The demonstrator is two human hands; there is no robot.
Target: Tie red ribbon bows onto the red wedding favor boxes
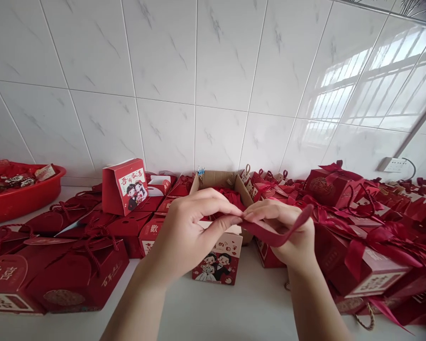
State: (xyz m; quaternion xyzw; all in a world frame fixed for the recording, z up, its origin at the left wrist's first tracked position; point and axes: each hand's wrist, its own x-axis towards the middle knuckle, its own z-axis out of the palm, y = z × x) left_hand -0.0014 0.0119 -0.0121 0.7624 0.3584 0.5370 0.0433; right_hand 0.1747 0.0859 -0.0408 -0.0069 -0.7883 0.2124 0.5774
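Observation:
My left hand (188, 227) and my right hand (287, 232) meet in the middle of the view, both pinching a dark red ribbon (280, 232). The ribbon loops out from under my right hand and up to its right. Below the hands a small red gift box with a cartoon couple (218, 263) stands on the white counter (213, 308). An open cardboard box (220, 181) holding red material sits just behind the hands.
Red gift boxes with cord handles (74, 270) lie piled at the left, and ribboned red boxes (369, 246) crowd the right. One upright printed box (126, 185) stands at the back left. A red plastic basin (21, 196) sits far left. A wall socket (394, 165) is on the tiled wall.

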